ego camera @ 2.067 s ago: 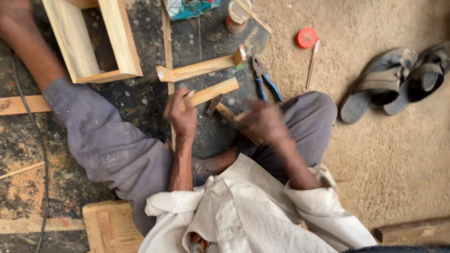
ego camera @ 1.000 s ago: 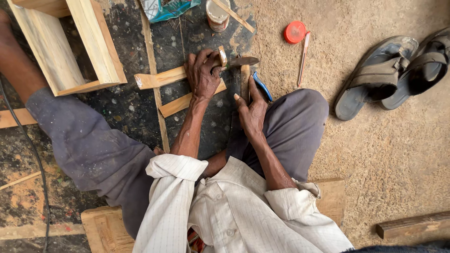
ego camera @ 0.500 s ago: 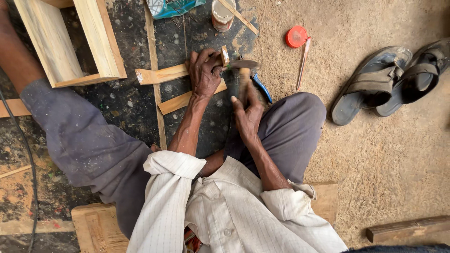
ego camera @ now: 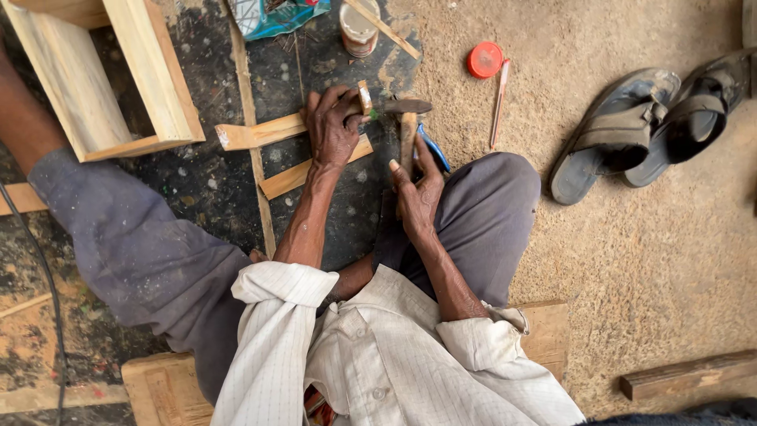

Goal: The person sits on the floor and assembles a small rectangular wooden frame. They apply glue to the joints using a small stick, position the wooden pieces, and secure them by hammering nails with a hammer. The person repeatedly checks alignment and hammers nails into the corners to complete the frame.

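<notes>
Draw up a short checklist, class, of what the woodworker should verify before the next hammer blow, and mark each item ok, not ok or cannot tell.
1. Left hand presses the wooden strip down on the floor: ok.
2. Right hand grips the hammer by its wooden handle: ok.
3. Hammer head faces the strip's end by the left fingers: ok.
4. Left fingers out of the hammer's path: not ok, they lie right beside the head.
5. A nail set upright at the strike point: cannot tell, too small to see.
6. Blue-handled pliers away from the swing: not ok, they lie against the handle.
</notes>
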